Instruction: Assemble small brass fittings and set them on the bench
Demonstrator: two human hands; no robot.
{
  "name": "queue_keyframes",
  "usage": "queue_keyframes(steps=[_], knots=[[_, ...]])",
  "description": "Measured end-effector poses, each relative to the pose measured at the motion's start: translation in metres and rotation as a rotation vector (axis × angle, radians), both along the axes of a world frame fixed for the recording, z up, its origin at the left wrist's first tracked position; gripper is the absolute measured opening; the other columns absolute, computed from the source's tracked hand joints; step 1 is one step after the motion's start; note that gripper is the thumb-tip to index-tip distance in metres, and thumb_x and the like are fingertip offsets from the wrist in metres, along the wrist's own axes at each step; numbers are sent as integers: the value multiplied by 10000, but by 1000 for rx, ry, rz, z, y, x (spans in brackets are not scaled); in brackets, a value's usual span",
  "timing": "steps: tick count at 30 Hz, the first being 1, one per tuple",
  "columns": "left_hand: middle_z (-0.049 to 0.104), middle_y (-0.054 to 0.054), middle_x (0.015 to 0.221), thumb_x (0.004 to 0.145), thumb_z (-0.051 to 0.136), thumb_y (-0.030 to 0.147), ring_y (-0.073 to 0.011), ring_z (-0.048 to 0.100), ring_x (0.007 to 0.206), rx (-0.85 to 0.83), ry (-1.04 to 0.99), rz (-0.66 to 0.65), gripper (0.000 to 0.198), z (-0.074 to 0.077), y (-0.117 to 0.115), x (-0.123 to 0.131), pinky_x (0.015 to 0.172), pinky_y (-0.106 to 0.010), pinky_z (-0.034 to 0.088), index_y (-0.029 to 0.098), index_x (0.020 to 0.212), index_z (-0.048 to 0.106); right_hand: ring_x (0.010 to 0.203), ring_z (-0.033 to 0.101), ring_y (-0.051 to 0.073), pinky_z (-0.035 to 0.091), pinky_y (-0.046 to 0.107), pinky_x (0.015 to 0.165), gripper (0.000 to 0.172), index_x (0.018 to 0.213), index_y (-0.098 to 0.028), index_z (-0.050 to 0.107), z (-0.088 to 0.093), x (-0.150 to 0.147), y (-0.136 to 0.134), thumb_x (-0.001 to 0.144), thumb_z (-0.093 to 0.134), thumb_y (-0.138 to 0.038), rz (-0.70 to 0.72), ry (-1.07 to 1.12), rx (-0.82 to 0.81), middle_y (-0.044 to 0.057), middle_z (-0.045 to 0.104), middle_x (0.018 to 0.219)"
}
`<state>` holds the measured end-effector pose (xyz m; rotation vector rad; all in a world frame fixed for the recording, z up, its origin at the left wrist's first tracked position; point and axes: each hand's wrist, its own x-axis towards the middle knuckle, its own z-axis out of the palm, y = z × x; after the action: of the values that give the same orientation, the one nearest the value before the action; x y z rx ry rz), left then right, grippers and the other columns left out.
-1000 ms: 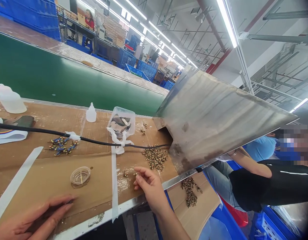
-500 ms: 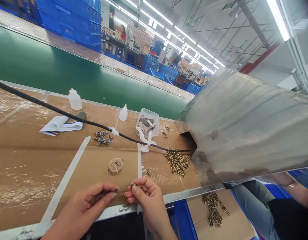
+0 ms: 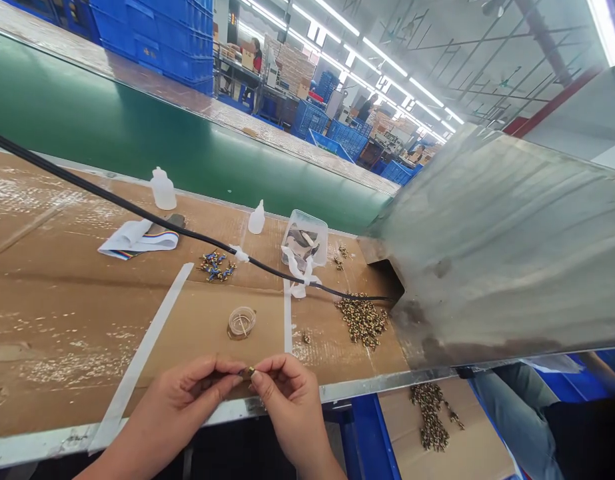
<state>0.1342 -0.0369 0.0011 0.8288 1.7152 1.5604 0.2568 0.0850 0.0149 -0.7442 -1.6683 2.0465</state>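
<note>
A steel chute (image 3: 512, 253) fills the right, above the brown surface (image 3: 62, 313). At the near edge the left hand (image 3: 187, 393) and right hand (image 3: 287, 400) meet, fingertips closed on a small brass part (image 3: 248, 371) between them. A pile (image 3: 363, 320) of similar parts lies farther right.

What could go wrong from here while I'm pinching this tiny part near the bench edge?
1. The small brass part is pinched only by fingertips of the left hand and right hand, near the bench's front edge; a slip would likely drop it off the bench.
2. The open clear dish sits just beyond the hands; a forward reach could tip it.
3. The black cable ends beside the loose pile of parts; snagging it might scatter them.
</note>
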Motion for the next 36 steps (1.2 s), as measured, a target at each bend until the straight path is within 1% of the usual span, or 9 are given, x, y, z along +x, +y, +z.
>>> queue_keyframes(steps=[5, 11, 16, 20, 23, 27, 29, 32, 36], knots=[[766, -17, 852, 816, 669, 453, -190, 730, 822, -47, 60, 23, 232, -3, -3, 0, 759, -199, 580, 246, 887, 748, 639, 545, 117, 413, 221, 588, 256, 797, -136, 683, 0, 0, 0, 786, 749, -384, 7, -22, 63, 33, 646, 725], [765, -17, 862, 820, 663, 445, -195, 733, 810, -29, 77, 28, 224, -9, -5, 2, 755, -223, 592, 251, 894, 747, 688, 558, 141, 429, 242, 625, 229, 810, -140, 696, 0, 0, 1, 818, 718, -368, 7, -22, 127, 45, 640, 750], [761, 7, 854, 825, 665, 394, -170, 725, 806, -3, 211, 42, 154, -5, -5, 0, 734, -178, 573, 291, 899, 752, 704, 575, 152, 447, 255, 641, 206, 813, -144, 701, -2, 2, 1, 816, 718, -350, 6, -35, 154, 54, 654, 774], [764, 29, 861, 840, 648, 368, -148, 723, 793, 34, 288, 28, 129, 0, -4, -1, 734, -148, 555, 316, 893, 753, 682, 567, 137, 436, 239, 622, 209, 809, -140, 694, -1, 2, 1, 812, 721, -347, 6, -37, 137, 46, 652, 757], [765, 8, 854, 840, 640, 411, -169, 726, 793, -9, 241, 31, 173, -2, -4, -1, 730, -175, 567, 288, 893, 750, 631, 552, 118, 420, 221, 583, 243, 790, -132, 680, 2, 1, 0, 790, 739, -367, 3, -48, 87, 31, 642, 709], [764, -27, 858, 860, 604, 461, -198, 731, 791, -89, 170, 17, 255, -6, -4, -1, 731, -225, 585, 245, 913, 728, 621, 604, 131, 455, 230, 587, 301, 778, -129, 675, 4, -2, -1, 761, 765, -415, 2, -72, -1, 34, 659, 676], [764, -16, 839, 871, 595, 444, -186, 730, 768, -80, 231, 18, 235, -4, -4, 0, 705, -207, 577, 250, 907, 723, 620, 623, 138, 470, 233, 591, 325, 772, -128, 681, 5, -3, -1, 740, 781, -435, -6, -89, -32, 39, 671, 672], [758, 20, 796, 876, 600, 383, -149, 721, 721, -7, 394, 69, 164, 1, -4, 2, 657, -158, 551, 270, 892, 719, 602, 625, 135, 477, 230, 586, 353, 753, -125, 689, 5, -3, -2, 715, 796, -459, -21, -110, -51, 38, 672, 645], [752, 56, 799, 877, 608, 290, -107, 713, 707, 89, 568, 130, 105, 4, -4, 6, 678, -115, 525, 286, 917, 705, 591, 630, 142, 492, 236, 583, 372, 740, -121, 689, 5, -2, -5, 705, 796, -476, -38, -121, -65, 41, 668, 618]])
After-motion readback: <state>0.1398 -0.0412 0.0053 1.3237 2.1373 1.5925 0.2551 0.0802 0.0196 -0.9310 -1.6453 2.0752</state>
